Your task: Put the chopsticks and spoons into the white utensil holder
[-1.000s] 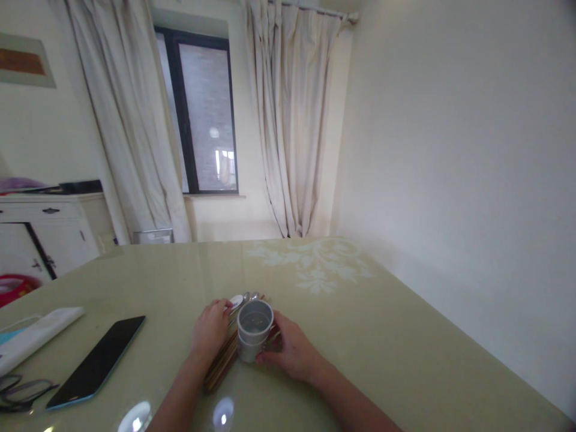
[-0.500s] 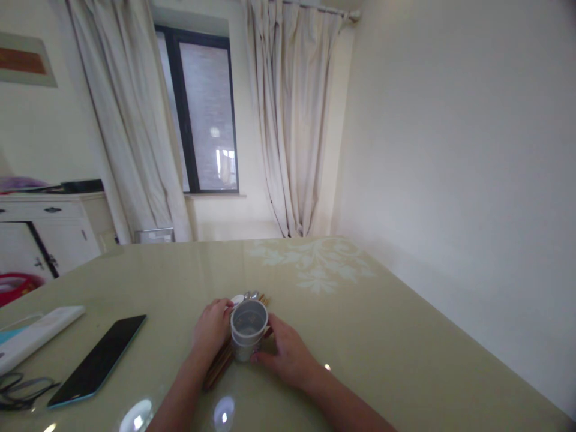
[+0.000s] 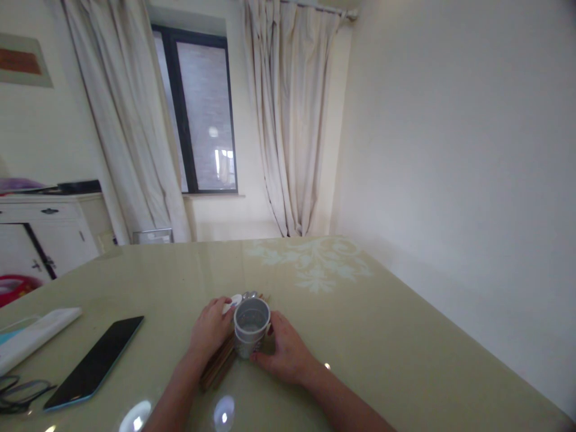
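My right hand (image 3: 288, 354) grips the side of a small grey cup (image 3: 249, 348) with the thumb low and the fingers around its right. The cup stands upright with its mouth up; a second band below the rim looks like another cup nested under it. Close on its left, my left hand (image 3: 212, 329) is closed, its fingertips on a white spoon-like piece (image 3: 234, 299). Brown chopsticks (image 3: 219, 367) lie slantwise between that hand and the cup. Shiny metal spoon ends (image 3: 249, 295) show behind the cup. The left palm side is hidden.
A phone or tablet with a black screen (image 3: 96, 360) lies to the left on the glossy table (image 3: 405, 360). Beyond it are a white power strip (image 3: 40, 336) and black-framed glasses (image 3: 24, 393). A wall (image 3: 472, 180) borders the table's right side.
The cup has shifted slightly right in my right hand. More of the white piece shows at my left fingertips. The view has moved a little.
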{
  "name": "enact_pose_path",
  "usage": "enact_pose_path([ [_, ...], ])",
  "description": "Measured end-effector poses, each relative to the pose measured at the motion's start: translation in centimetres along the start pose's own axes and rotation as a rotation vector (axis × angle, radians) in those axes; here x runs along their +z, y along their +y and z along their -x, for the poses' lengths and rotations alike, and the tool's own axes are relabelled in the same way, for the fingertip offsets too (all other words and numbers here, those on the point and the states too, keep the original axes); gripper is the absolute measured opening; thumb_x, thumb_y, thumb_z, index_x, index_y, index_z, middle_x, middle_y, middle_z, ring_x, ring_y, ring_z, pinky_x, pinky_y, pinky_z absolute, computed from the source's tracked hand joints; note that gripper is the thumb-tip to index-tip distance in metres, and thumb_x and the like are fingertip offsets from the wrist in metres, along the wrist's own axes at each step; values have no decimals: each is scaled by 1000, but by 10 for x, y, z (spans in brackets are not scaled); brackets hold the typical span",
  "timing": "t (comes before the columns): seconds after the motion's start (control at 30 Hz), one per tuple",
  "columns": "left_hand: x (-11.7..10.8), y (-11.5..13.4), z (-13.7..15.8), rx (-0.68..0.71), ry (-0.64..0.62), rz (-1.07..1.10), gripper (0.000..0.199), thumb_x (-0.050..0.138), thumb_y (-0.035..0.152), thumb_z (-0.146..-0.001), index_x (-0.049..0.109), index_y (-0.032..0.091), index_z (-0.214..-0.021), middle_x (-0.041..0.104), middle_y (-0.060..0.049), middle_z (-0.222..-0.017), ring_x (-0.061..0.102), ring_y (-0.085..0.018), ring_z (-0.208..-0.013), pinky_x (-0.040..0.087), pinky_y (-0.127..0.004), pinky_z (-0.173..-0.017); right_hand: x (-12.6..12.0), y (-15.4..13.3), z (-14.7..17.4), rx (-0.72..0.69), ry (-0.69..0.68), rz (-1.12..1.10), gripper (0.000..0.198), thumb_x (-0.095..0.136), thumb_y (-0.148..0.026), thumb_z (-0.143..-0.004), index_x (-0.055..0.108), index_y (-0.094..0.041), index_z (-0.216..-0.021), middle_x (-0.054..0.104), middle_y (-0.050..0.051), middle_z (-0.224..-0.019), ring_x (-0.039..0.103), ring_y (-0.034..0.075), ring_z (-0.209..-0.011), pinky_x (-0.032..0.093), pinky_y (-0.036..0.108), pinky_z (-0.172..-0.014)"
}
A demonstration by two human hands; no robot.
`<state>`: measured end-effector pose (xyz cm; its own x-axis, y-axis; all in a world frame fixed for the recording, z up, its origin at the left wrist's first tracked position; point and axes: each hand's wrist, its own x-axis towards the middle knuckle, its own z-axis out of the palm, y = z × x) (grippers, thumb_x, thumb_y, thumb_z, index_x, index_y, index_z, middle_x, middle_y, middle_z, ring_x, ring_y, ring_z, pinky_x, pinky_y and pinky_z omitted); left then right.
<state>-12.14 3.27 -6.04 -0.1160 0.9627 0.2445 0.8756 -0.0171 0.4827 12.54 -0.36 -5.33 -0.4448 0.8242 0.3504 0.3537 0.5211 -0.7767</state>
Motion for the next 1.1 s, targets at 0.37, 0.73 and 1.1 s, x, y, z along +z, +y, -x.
enact_pose_path([
  [0.37, 6, -4, 1, 130, -77, 65, 77, 60, 63, -85, 60, 17, -146, 62, -17, -153, 56, -35, -144, 39, -50, -124, -21, 7, -2, 105, 82, -25, 55, 92, -25, -65, 66, -19, -114, 71, 7, -109, 64, 26, -95, 50, 35, -81],
  [0.73, 2, 0, 8, 131, -171, -42, 96, 81, 49, -68, 53, 23, -156, 45, -15, -169, 38, -40, -157, 35, -52, -125, -44, 14, -5, 202, 101, 38, 51, 92, -24, -65, 64, -18, -108, 70, 5, -103, 62, 22, -91, 48, 33, -79],
  [1.1, -14, 7, 5, 172, -153, 87, 72, 82, 34, -66, 71, 22, -136, 67, -14, -150, 57, -36, -143, 40, -48, -124, -42, 26, -5, 186, 40, 17, 64, 95, -27, -58, 68, -19, -116, 72, 7, -108, 64, 26, -95, 50, 37, -83],
])
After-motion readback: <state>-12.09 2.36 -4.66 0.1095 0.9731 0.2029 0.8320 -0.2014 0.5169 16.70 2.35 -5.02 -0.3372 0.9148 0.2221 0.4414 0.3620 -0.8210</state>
